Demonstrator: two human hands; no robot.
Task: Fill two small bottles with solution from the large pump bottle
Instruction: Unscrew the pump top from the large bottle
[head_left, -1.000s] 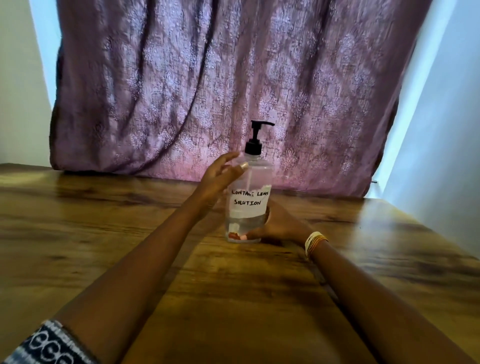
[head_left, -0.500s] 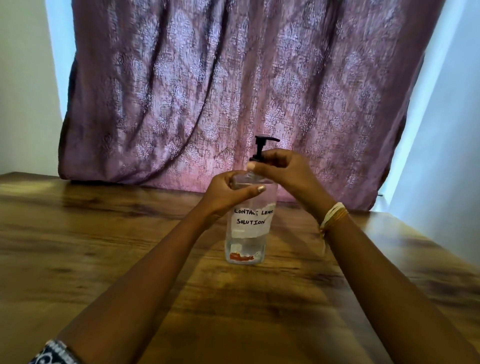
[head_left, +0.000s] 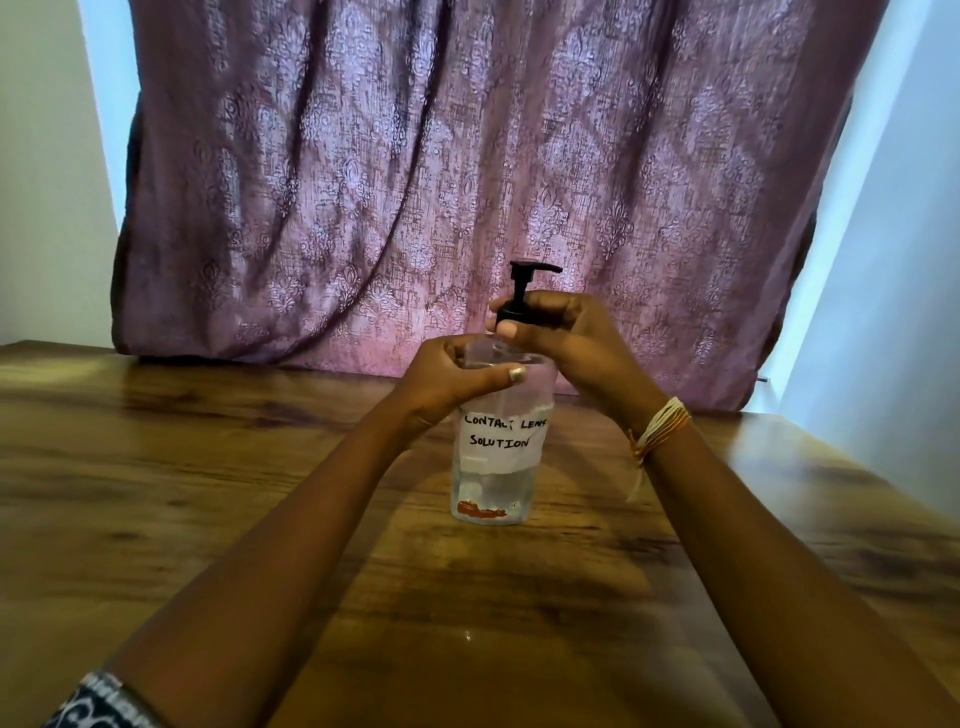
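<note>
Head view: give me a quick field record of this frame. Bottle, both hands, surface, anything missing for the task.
bottle: clear pump bottle, upright on wooden table, handwritten label "CONTACT LENS SOLUTION"
pump: black pump head, nozzle pointing right
left hand: left hand wrapped round the bottle's shoulder
right hand: right hand gripping the pump collar
backdrop: purple curtain
small bottles: none in view
</note>
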